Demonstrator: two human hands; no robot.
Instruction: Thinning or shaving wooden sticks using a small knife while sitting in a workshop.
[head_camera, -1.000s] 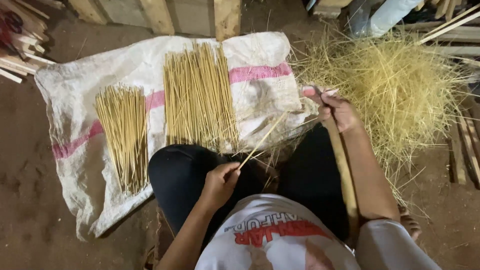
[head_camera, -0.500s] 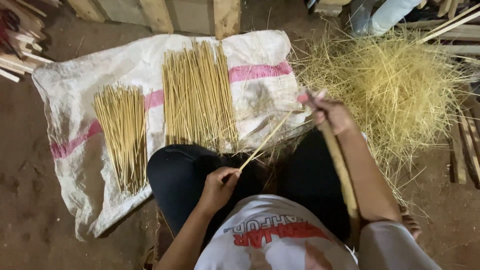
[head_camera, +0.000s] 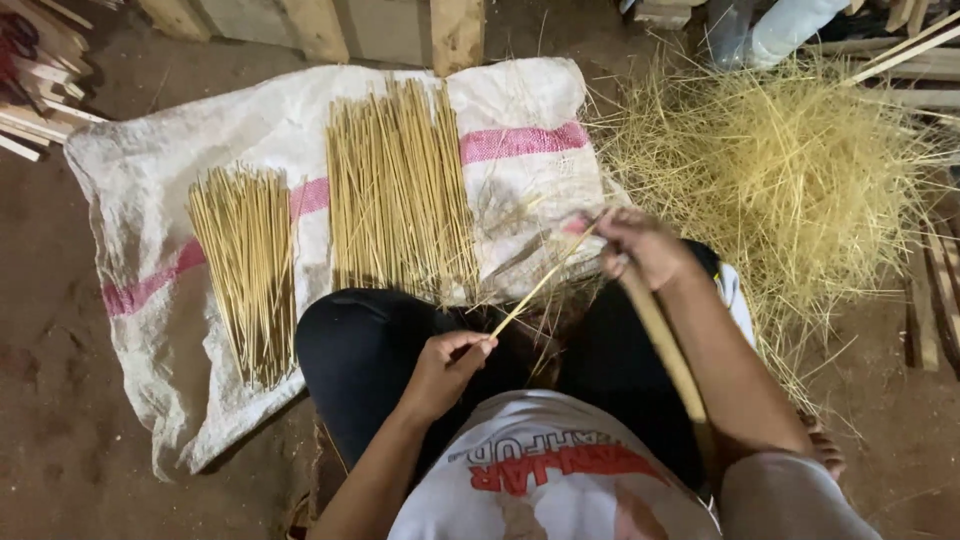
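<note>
White sack (head_camera: 300, 130) with pink stripe (head_camera: 520, 142); pale-yellow sticks (head_camera: 400, 190).

The blade end of the long wooden-handled tool (head_camera: 660, 340) stays hidden inside the right hand (head_camera: 645, 245); pale wooden slats (head_camera: 30, 110) run off the frame's upper left.

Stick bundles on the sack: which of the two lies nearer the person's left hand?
The larger, longer bundle in the sack's middle, just beyond the left hand. The smaller bundle lies farther out to the left.

One head-worn camera looks steeply down, close over the lap, probably from a seated person.
</note>
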